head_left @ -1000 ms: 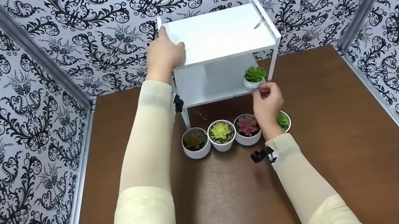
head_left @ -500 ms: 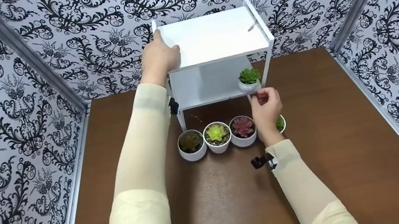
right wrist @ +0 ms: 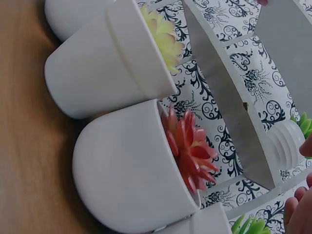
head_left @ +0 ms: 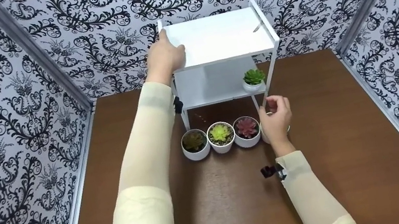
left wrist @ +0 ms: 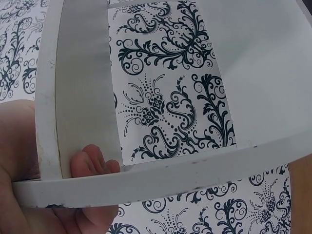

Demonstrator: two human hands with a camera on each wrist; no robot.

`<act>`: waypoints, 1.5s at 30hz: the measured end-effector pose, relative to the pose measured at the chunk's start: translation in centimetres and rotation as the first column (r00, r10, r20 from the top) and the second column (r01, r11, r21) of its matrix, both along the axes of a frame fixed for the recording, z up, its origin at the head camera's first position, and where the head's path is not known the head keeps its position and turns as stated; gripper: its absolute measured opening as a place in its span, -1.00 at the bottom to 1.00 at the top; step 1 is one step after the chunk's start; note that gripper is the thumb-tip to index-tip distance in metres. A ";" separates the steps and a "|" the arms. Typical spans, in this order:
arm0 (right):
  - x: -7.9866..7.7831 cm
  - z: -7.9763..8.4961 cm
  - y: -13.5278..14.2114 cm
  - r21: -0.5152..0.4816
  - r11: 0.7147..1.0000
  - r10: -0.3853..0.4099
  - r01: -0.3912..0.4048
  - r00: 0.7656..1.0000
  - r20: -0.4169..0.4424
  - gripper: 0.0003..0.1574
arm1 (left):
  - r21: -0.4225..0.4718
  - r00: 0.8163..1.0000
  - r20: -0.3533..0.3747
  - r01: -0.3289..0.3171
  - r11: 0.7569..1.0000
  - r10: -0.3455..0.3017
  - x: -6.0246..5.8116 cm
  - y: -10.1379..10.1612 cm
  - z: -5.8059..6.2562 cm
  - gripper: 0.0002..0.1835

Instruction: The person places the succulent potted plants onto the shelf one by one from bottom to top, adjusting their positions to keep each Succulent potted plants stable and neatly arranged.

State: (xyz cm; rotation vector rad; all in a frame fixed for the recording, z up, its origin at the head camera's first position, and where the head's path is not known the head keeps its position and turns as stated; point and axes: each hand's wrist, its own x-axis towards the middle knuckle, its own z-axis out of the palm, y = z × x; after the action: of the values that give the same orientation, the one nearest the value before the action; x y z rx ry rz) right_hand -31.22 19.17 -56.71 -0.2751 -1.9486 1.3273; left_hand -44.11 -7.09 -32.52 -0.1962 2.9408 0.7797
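My left hand point(head_left: 166, 56) grips the left front corner of a white two-tier shelf rack point(head_left: 219, 37). In the left wrist view its fingers point(left wrist: 92, 161) curl round the rack's white frame. A small ribbed white pot with a green succulent point(head_left: 254, 77) stands at the right end of the lower shelf point(head_left: 211, 85). Below and in front of it, my right hand point(head_left: 277, 119) hangs with loosely curled fingers and nothing in them. It overlaps the rightmost table pot, largely hiding it; that pot's green succulent point(right wrist: 251, 226) shows in the right wrist view.
Along the rack's front, on the brown table point(head_left: 223, 205), white pots stand in a row: a dark brown succulent point(head_left: 193, 141), a yellow-green one point(head_left: 220, 133) and a red one point(head_left: 246, 127). Patterned walls point(head_left: 101, 59) enclose the table at the back and sides.
My right hand has drawn away from the green succulent on the lower shelf, down toward the table pots. The left hand keeps its grip on the rack.
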 end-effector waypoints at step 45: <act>4.1 -4.0 4.8 0.038 0.999 0.021 -0.022 1.000 0.019 -0.43 | -0.002 1.000 -0.025 -0.005 1.000 0.005 -0.2 0.1 -0.3 -0.05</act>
State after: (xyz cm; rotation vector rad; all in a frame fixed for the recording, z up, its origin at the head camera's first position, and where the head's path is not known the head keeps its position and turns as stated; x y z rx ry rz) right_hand -27.10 23.94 -60.67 -0.2492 -1.9950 1.3044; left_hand -44.29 -7.01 -32.83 -0.1959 2.9665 0.7853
